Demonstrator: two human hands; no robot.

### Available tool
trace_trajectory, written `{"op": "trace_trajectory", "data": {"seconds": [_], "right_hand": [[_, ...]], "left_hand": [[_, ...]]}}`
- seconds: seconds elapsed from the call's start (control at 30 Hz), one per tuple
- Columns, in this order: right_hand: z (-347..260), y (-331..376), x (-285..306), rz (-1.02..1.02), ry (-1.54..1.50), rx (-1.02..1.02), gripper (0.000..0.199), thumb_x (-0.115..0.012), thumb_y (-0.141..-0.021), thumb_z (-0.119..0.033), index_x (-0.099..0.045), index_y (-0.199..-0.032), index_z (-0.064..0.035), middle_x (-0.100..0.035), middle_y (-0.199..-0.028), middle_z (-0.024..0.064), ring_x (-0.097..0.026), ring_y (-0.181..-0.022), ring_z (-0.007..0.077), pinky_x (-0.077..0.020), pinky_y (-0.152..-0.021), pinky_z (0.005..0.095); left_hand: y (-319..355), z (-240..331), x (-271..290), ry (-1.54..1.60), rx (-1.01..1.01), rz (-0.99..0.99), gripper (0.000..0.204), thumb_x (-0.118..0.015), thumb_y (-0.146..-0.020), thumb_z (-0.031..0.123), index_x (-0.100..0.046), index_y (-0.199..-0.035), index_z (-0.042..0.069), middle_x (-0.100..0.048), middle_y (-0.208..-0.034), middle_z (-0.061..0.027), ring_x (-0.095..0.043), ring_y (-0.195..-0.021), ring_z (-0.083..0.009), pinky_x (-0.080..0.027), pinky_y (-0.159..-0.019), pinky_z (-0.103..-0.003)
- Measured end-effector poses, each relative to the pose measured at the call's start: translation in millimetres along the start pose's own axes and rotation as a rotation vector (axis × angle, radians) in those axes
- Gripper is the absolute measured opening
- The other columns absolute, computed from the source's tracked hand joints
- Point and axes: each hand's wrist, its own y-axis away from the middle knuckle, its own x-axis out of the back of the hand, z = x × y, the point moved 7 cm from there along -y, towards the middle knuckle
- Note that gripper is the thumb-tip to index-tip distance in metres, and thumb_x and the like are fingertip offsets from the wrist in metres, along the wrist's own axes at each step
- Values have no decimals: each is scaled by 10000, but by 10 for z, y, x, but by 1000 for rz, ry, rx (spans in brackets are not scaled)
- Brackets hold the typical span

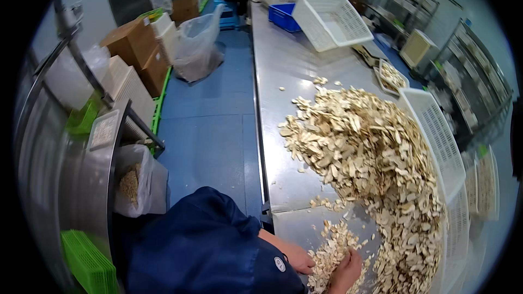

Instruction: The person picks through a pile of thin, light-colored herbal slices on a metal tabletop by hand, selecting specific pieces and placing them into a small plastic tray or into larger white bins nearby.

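1. The fingers (305, 265) of the left hand (297, 258) lie together and curled against a small heap of pale dried slices (333, 250) at the near edge of the steel worktop (283, 71).
2. The right hand (346, 273) digs into the same heap from the other side; whether its fingers are apart or together I cannot tell, since the slices bury them.
3. Both forearms come out of dark blue sleeves (218, 245).
4. Just beyond the small heap, a far bigger pile of slices (370, 152) spreads across the worktop.
5. A white slotted crate (444, 147) leans against the pile's right side.
6. Another white crate (332, 19) and a blue bin (283, 16) sit farther up the worktop.
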Motion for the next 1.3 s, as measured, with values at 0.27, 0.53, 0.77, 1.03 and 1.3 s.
{"op": "trace_trajectory", "data": {"seconds": [0.27, 0.53, 0.77, 1.03, 1.3], "right_hand": [[547, 442, 64, 48, -251, -317, 259, -519, -1067, -216, -604, -1178, 3, -582, -922, 144, -526, -839, 273, -479, -806, 413], [338, 450, 207, 46, -94, -213, 313, -500, -1073, -192, -616, -1281, 10, -655, -1095, 226, -588, -936, 337, -500, -881, 444], [108, 531, 301, -27, -171, -280, 348, -610, -1059, -206, -703, -1315, 11, -742, -1181, 232, -708, -1060, 348, -556, -949, 409], [-269, 554, 106, -28, -319, -142, 330, -575, -1054, -115, -644, -1356, -4, -699, -1242, 246, -685, -1123, 410, -550, -948, 443], [-328, 540, 218, 6, -300, -232, 331, -651, -1024, -142, -659, -1337, -35, -723, -1190, 210, -698, -1059, 402, -559, -902, 442]], "left_hand": [[-111, 31, 290, -99, 45, 138, 276, -619, -946, 220, -537, -1061, -17, -554, -1096, -202, -626, -1010, -400, -549, -763, -513], [-53, -138, 14, -145, 230, -28, 269, -655, -903, 162, -548, -1063, -27, -546, -1153, -203, -619, -1083, -401, -575, -785, -511], [-264, -123, 72, -95, 175, 79, 212, -596, -943, 149, -549, -1033, -37, -555, -1083, -220, -640, -955, -423, -542, -733, -514], [-440, -222, 407, 124, 293, 358, 179, -625, -984, 200, -615, -1082, 51, -664, -976, -192, -683, -894, -417, -555, -737, -496], [-461, -81, 613, 113, 303, 437, 169, -692, -959, 173, -653, -1068, 49, -681, -952, -174, -686, -845, -410, -574, -736, -471]]}}
